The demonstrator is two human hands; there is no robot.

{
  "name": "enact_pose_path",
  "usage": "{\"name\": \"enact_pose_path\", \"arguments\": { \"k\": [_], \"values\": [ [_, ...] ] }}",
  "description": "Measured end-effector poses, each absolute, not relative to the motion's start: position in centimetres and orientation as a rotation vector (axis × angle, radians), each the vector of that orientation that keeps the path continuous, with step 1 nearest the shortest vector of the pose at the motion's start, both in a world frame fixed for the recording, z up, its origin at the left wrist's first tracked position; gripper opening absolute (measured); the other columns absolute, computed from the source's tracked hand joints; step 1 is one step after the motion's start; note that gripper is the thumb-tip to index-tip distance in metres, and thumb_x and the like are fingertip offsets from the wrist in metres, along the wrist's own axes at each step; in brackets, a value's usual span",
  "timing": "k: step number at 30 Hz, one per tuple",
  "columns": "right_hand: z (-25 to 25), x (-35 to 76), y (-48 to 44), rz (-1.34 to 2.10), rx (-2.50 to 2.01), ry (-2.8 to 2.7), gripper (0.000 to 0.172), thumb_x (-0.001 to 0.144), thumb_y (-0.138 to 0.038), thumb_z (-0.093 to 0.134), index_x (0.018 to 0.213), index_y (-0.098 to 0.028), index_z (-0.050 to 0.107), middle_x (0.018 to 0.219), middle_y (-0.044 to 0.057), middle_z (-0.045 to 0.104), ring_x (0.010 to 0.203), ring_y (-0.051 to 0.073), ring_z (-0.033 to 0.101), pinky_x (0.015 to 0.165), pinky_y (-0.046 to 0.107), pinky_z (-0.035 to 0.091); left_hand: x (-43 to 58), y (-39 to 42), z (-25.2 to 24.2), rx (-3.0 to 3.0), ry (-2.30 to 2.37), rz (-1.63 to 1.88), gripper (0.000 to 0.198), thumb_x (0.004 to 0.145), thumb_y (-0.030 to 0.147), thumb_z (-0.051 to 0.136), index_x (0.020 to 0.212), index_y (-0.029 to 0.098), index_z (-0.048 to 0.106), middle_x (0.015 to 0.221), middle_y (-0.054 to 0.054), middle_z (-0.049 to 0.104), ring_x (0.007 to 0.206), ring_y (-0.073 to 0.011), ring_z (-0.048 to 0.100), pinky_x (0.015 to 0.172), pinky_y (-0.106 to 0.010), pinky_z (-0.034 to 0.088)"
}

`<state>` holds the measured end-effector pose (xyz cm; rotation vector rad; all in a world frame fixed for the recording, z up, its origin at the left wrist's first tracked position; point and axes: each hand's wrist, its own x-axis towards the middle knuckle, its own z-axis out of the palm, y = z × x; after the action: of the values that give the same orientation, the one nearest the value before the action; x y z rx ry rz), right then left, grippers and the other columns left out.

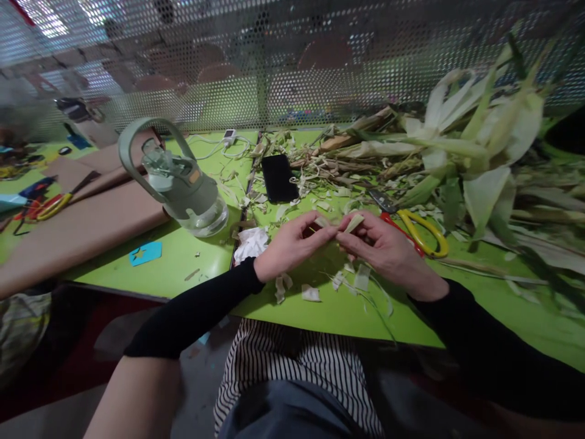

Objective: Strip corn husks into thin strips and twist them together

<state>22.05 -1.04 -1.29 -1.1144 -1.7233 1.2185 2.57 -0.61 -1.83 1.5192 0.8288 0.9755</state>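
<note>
Both hands meet over the green table [274, 311], their fingertips almost touching. My left hand [297, 241] is closed in a pinch on a small pale husk strip [322, 222]. Between the thumb and fingers of my right hand [386, 250] is another pale green husk piece [354, 223]. Whether the two pieces are joined is hidden by the fingers. Scissors with yellow and red handles [423, 231] lie just beyond my right hand. Cut husk scraps [311, 293] are scattered below the hands. A crumpled white tissue [251, 244] sits beside my left wrist.
A black phone [280, 178] lies behind the hands. Corn husks [484, 146] are heaped at the back right. On the left stand a green bottle [183, 189], brown paper [91, 225], other scissors [55, 206] and a blue card [145, 253]. A perforated metal screen [228, 79] runs behind.
</note>
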Motion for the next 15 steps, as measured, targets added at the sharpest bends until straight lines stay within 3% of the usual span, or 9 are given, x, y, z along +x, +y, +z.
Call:
{"name": "enact_pose_path", "arguments": {
  "k": [8, 15],
  "values": [
    [-0.9, 21.7, -1.2, 1.072, -1.116, -1.82, 0.027, 0.083, -0.047, 0.079, 0.088, -0.025, 0.065, 0.081, 0.002, 0.07, 0.075, 0.02, 0.067, 0.069, 0.034, 0.057, 2.5, -0.4, -1.7, 1.404, 0.826, 0.94, 0.03, 0.091, 0.042, 0.071, 0.085, 0.016, 0.057, 0.078, 0.003, 0.061, 0.068, -0.0077, 0.053, 0.066, -0.024, 0.042],
    [-2.0, 21.7, -1.5, 1.044, -1.089, -1.701, 0.018, 0.085, -0.036, 0.078, 0.081, -0.026, 0.063, 0.073, -0.003, 0.064, 0.064, 0.014, 0.058, 0.058, 0.028, 0.049, 2.2, -0.1, -1.7, 1.546, 0.875, 0.92, 0.027, 0.095, 0.039, 0.066, 0.082, 0.016, 0.056, 0.077, 0.002, 0.061, 0.069, -0.0092, 0.05, 0.067, -0.025, 0.039]
  ]
}}
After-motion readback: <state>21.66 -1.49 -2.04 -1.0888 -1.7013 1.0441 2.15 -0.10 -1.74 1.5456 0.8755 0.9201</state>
